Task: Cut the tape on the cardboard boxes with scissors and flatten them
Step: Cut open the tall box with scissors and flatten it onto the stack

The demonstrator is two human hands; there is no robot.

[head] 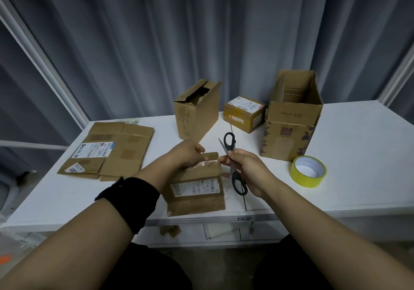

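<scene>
While my left hand [186, 155] curls its fingers [199, 149] over the top edge of the box [197, 198], which stands at the near edge of the tabletop [358, 144] right in front of me, my right hand [248, 171] is wrapped round the middle of the scissors [239, 185]. One black loop sticks up past my knuckles and the other hangs below my palm. The blades look swung wide apart, and my right fingertips touch the box's top right corner, beside the clear tape across the top.

I judge this box light and probably empty. It is thin corrugated card, stiff along its folds but easy to dent on the faces, so a firm pinch on the top edge should steady it without crushing. The tape is glossy and looks slick, and a blade could skate off it. I'd set the point into the seam between the flaps, away from my left fingers. Held at the pivot the scissors are awkward, so I'd want my fingers in the loops before cutting.

The tabletop is white, smooth and hard, with a dark seam running toward me just right of the box, which could slide if pushed. To the left lies a flat box [125, 153]. Further back stand a torn box [197, 115], a small sealed box [244, 115] and a tall open box [289, 133], with a yellow tape roll [300, 179] near it. A grey curtain [156, 43] hangs behind, and the light is dim.
</scene>
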